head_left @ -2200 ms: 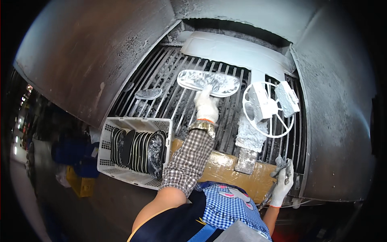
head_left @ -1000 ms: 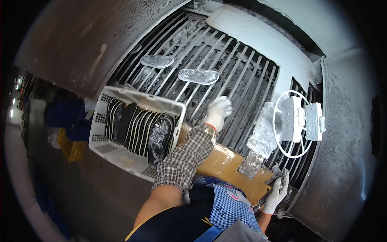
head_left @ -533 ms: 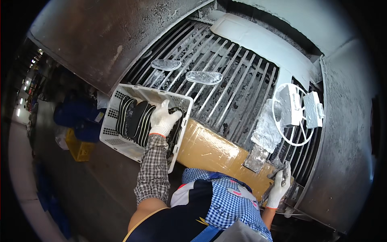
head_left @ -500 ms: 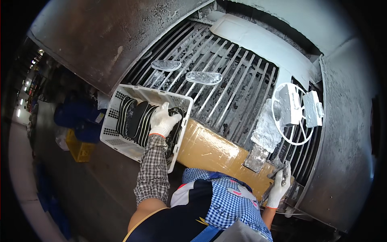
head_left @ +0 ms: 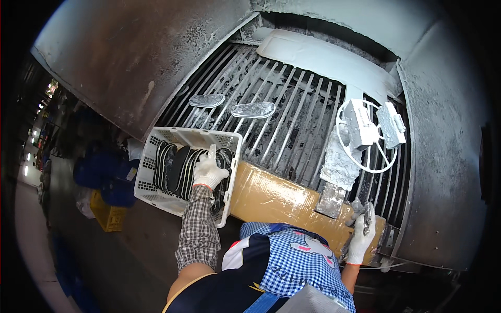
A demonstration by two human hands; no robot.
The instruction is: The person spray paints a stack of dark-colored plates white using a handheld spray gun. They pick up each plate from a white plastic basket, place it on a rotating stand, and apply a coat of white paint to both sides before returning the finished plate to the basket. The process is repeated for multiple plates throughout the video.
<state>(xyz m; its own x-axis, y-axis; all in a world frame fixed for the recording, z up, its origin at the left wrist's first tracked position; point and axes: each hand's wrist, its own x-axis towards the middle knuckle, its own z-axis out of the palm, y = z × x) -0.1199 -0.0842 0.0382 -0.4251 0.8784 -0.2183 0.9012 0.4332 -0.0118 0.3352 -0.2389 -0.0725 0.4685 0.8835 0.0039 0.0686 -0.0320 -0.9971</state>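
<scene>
My left hand (head_left: pixel 210 171), in a white knit glove with an orange cuff, is inside a white plastic crate (head_left: pixel 237 177). It rests over a row of black shoe soles (head_left: pixel 179 169) with pale edges, packed on their sides. Its index finger points away from me and its thumb spreads to the right; the other fingers are partly hidden. On the right, my gloved right hand (head_left: pixel 359 242) is closed around a grey, paint-caked spray gun (head_left: pixel 369 218). Beyond the crate, two silver-coated soles, one at left (head_left: pixel 207 100) and another (head_left: pixel 253 109), lie on the metal bars.
A slatted bench (head_left: pixel 292 115) has grey-coated walls around it. Brown taped cardboard (head_left: pixel 271 190) covers its near edge. At right stands a white wheel-shaped ring (head_left: pixel 342 156) with coated blocks (head_left: pixel 360 125). A yellow crate (head_left: pixel 107 211) sits on the floor at left.
The view has shifted slightly. My left hand stays over the soles, its index finger now stretched out more. My right hand keeps hold of the spray gun.
</scene>
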